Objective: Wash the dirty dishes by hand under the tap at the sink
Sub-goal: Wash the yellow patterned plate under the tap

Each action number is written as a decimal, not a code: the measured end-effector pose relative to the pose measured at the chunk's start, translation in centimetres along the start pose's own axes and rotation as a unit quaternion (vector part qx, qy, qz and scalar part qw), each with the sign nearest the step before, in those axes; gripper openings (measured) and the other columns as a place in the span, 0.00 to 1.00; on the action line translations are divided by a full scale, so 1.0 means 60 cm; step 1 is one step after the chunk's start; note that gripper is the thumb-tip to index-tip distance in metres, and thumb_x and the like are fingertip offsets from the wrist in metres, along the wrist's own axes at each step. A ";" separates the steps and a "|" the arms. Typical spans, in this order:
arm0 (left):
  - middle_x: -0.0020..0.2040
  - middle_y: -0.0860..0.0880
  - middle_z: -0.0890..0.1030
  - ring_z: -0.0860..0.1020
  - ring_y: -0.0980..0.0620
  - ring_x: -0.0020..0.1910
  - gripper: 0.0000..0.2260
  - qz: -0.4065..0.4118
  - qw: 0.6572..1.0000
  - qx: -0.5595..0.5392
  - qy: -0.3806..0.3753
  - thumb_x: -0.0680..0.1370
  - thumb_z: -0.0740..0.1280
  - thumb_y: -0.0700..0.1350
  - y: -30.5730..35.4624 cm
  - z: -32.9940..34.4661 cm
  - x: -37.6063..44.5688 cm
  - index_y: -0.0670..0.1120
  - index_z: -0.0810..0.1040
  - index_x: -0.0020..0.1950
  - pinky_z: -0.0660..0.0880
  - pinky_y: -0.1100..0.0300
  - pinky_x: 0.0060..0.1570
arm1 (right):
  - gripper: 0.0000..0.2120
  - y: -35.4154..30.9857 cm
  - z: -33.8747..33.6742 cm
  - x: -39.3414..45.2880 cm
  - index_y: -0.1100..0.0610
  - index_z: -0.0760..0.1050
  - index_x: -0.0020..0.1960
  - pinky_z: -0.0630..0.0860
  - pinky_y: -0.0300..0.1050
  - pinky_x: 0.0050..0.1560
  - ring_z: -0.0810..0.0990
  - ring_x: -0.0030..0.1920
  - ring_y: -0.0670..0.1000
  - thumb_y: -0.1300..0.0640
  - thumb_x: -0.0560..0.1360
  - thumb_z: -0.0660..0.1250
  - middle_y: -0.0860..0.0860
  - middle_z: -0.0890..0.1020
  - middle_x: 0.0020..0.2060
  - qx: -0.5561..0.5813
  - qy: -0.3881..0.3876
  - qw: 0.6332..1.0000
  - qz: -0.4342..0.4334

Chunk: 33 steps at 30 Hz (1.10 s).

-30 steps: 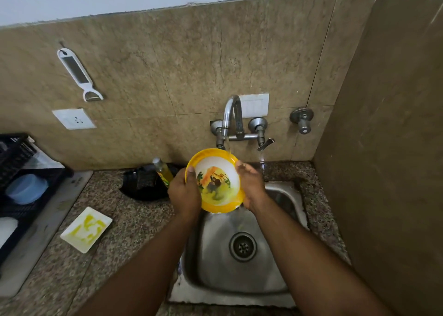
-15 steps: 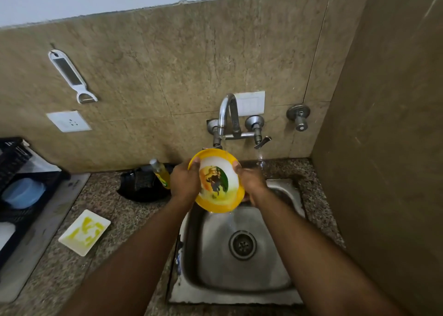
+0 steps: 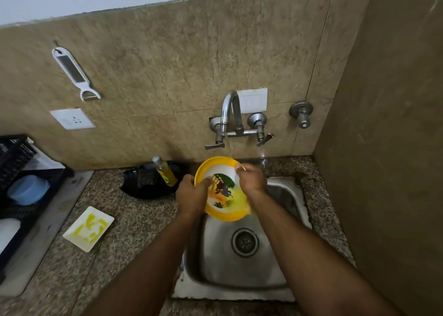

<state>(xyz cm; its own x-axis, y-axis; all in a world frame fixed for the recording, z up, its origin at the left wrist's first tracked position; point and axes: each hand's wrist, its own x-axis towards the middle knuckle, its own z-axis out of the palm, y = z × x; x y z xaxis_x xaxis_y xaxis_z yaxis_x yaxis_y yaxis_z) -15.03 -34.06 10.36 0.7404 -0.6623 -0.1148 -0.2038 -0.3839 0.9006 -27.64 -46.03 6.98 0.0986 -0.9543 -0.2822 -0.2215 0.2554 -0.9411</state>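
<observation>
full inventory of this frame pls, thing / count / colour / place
plate: 1, yellow rim, white centre with picture, held over the sink under the tap
tap: 1, chrome, on wall, two levers
sink: 1, steel, set in counter
valve: 1, chrome, wall right of tap
square dish: 1, white with yellow smears, counter left
bottle: 1, yellow liquid, behind left hand
black dish: 1, counter by wall
peeler: 1, white, hung on wall
socket: 1, white, wall
rack: 1, black, far left
blue bowl: 1, in rack
left hand: grips plate's left edge
right hand: on plate's right rim
</observation>
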 end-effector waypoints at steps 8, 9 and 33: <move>0.48 0.47 0.86 0.83 0.44 0.49 0.18 0.144 0.982 0.109 -0.058 0.81 0.59 0.59 0.018 -0.037 0.051 0.49 0.82 0.54 0.79 0.48 0.51 | 0.16 -0.004 -0.016 -0.008 0.59 0.78 0.69 0.79 0.60 0.64 0.82 0.61 0.60 0.62 0.83 0.65 0.58 0.84 0.61 0.121 -0.164 0.979 0.005; 0.46 0.47 0.85 0.83 0.44 0.48 0.14 0.132 0.985 0.087 -0.063 0.82 0.61 0.56 0.015 -0.033 0.050 0.49 0.82 0.50 0.79 0.49 0.50 | 0.15 -0.001 -0.019 -0.010 0.58 0.78 0.69 0.79 0.63 0.63 0.82 0.60 0.61 0.61 0.83 0.64 0.59 0.84 0.61 0.148 -0.170 0.974 0.032; 0.54 0.45 0.86 0.80 0.52 0.55 0.10 0.143 0.976 0.023 -0.163 0.84 0.66 0.43 0.050 0.143 0.091 0.43 0.86 0.60 0.77 0.54 0.58 | 0.11 -0.043 -0.105 -0.025 0.55 0.84 0.57 0.68 0.43 0.43 0.82 0.52 0.60 0.55 0.81 0.66 0.57 0.86 0.52 -0.138 0.168 0.971 -0.105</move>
<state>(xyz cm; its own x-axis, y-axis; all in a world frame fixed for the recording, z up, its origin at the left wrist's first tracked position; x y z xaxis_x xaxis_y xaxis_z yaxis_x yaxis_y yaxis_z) -17.09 -44.39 8.85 0.4063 -0.9137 0.0047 -0.4071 -0.1765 0.8962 -33.33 -46.23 11.00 -0.1420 -0.9894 0.0298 -0.4858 0.0434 -0.8730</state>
